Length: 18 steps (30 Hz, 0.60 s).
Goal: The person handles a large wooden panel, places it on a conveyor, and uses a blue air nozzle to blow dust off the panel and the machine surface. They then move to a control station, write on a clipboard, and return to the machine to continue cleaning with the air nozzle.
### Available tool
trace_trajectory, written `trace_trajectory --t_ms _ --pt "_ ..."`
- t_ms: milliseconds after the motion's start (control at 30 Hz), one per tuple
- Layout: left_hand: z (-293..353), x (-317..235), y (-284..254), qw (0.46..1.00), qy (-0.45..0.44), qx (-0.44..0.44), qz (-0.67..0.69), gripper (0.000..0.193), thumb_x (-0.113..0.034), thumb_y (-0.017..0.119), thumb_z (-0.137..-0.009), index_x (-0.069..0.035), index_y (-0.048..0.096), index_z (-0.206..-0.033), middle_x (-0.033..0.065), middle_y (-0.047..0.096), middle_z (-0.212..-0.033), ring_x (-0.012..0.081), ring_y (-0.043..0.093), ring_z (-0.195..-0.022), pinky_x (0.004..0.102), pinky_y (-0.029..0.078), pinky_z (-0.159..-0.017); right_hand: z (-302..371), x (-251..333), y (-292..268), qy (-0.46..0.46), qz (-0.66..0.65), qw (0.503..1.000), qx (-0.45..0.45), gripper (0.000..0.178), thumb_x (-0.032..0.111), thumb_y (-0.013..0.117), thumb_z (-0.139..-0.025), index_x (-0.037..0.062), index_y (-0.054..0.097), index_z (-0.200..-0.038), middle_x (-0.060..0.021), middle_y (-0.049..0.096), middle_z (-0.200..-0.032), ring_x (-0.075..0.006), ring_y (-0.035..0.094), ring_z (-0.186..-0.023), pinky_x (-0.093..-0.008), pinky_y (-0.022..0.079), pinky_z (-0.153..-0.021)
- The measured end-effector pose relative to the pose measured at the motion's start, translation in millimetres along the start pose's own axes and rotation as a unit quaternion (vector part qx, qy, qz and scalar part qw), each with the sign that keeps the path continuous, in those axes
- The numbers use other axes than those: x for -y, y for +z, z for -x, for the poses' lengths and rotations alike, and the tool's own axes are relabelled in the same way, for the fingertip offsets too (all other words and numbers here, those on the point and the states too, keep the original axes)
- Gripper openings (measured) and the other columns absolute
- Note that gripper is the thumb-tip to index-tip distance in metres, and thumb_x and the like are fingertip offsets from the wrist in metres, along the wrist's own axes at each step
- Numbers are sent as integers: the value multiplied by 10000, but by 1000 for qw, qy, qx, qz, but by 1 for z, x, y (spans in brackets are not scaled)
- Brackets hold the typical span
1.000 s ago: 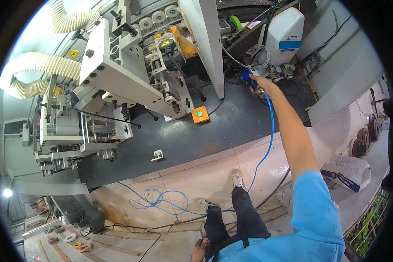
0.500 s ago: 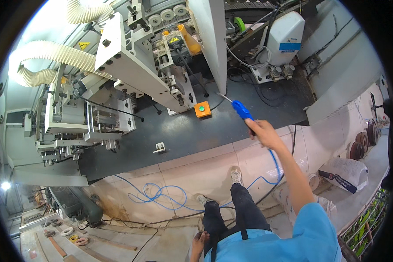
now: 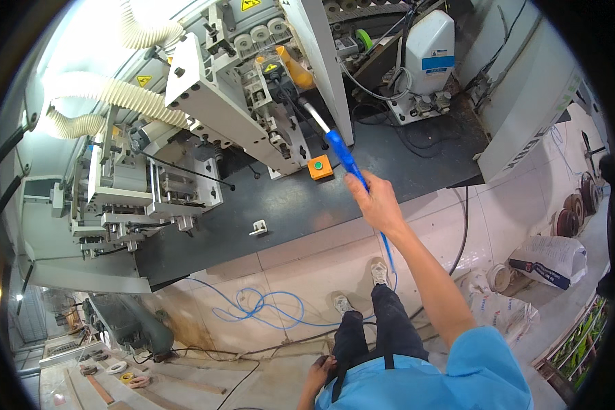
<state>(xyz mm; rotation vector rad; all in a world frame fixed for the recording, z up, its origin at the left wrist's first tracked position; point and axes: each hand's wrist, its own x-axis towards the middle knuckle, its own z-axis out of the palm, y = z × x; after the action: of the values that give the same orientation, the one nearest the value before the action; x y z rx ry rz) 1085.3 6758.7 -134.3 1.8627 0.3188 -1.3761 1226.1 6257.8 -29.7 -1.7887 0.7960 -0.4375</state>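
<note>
My right hand [image 3: 378, 201] is stretched forward and grips a blue air blow gun [image 3: 339, 152] whose thin metal nozzle [image 3: 312, 114] points up into the white machine head [image 3: 253, 102] near a yellow part [image 3: 295, 68]. A thin blue hose [image 3: 388, 249] runs down from the gun along my forearm to loose coils [image 3: 260, 307] on the floor. An orange box with a green button [image 3: 319, 167] sits on the dark machine bed [image 3: 307, 205] just left of the gun. My left hand [image 3: 318, 376] hangs low by my hip, fingers curled, holding nothing I can see.
Ribbed white ducts [image 3: 109, 96] arc over the machine at upper left. A white canister [image 3: 429, 51] stands at the back right. Sacks [image 3: 547, 256] and rolls [image 3: 568, 215] lie on the tiled floor at right. A small white bracket [image 3: 258, 227] rests on the bed.
My right hand has swung the blow gun leftward from the canister side at right to the machine head, the nozzle now reaching in by the yellow part.
</note>
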Motion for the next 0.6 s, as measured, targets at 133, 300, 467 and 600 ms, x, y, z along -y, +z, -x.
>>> trace_trajectory --t_ms 133,300,467,600 --pt "-19 12 -23 1000 17 18 -4 434 -355 547 -1052 32 610 -1240 125 715 -1098 190 683 -969 313 525 -879 12 20 11 16 42 999 -7 607 578 542 -989 -3 606 -826 -206 581 -633 -376 569 -597 -457 449 -600" --pt "-21 10 -65 997 65 -16 -41 434 -310 540 -1053 85 617 -1215 162 729 -1064 237 716 -976 336 557 -848 39 29 31 20 29 992 -117 627 597 531 -986 0 606 -810 -214 617 -659 -395 608 -630 -475 469 -628" --pt "-1 12 -94 998 51 -18 -14 442 -305 522 -1056 93 601 -1231 200 712 -1121 271 702 -1037 354 541 -901 94 20 89 62 98 990 81 636 604 542 -970 -12 678 -886 -212 659 -718 -384 657 -707 -473 498 -676" --pt "14 29 -108 998 51 -23 -32 430 -304 514 -1060 80 606 -1231 194 718 -1110 258 708 -1023 350 539 -899 110 26 155 47 142 968 203 653 605 542 -965 -27 693 -908 -207 657 -722 -372 659 -715 -477 499 -696"
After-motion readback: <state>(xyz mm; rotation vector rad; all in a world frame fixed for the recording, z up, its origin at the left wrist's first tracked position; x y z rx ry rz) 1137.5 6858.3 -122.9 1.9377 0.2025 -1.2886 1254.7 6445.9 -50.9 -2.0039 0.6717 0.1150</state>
